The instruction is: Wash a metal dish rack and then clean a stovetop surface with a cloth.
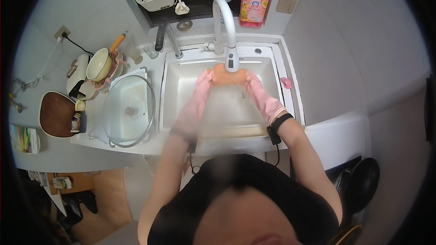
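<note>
Both hands wear long rubber gloves with pink sleeves and meet under the head of a white pull-out faucet (231, 58), over the far part of a white sink (218, 109). My left hand (215, 76) is at the left of an orange textured area and my right hand (242, 76) at its right. Whether this orange area is the gloves' palms and fingers or a cloth between them cannot be told. The fingers are blurred and partly hidden by the faucet head. Black straps with small boxes and cables sit at both wrists.
Left of the sink, a glass lid (129, 111) lies on a white rack, with stacked bowls (99, 64) behind. A pink soap pump bottle (253, 8) stands behind the sink at the right. A crumpled pink item (286, 82) lies on the right rim.
</note>
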Tool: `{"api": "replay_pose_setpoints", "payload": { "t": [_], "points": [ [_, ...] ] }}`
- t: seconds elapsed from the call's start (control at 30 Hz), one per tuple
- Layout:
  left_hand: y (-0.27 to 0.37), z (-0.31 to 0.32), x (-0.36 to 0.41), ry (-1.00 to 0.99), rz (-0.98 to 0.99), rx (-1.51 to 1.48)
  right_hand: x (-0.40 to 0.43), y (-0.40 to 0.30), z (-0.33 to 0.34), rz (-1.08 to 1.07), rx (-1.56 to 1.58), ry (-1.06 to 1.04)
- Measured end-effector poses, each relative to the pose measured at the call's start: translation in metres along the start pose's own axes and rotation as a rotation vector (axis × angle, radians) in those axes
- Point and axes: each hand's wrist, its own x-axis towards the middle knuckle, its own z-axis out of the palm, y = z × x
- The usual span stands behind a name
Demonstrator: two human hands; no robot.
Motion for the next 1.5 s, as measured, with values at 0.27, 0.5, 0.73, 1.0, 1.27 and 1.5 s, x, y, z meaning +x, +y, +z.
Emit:
{"api": "replay_pose_setpoints", "payload": {
  "t": [0.27,0.5,0.73,1.0,1.27,1.5],
  "points": [
    [0.001,0.001,-0.001,-0.004,-0.048,0.024,-0.005,0.005,0.043,0.081,-0.344,0.006],
    [-0.015,-0.016,0.018,-0.005,-0.137,-0.057,0.018,0.014,0.059,-0.234,-0.5,-0.341],
    [0.086,0.034,-0.078,-0.181,0.019,0.803,0.018,-0.009,0.025,-0.095,-1.159,-0.272],
    [-0.009,0.045,0.018,0.059,-0.364,-0.344,0.007,-0.002,0.046,-0.083,-0.407,-0.32],
    [-0.018,0.03,0.017,0.132,-0.426,-0.439,0.006,-0.012,0.028,-0.115,-0.752,-0.393],
    [-0.024,0.043,0.026,0.092,-0.438,-0.36,0.026,-0.011,0.022,0.014,-0.811,-0.184]
  ]
}}
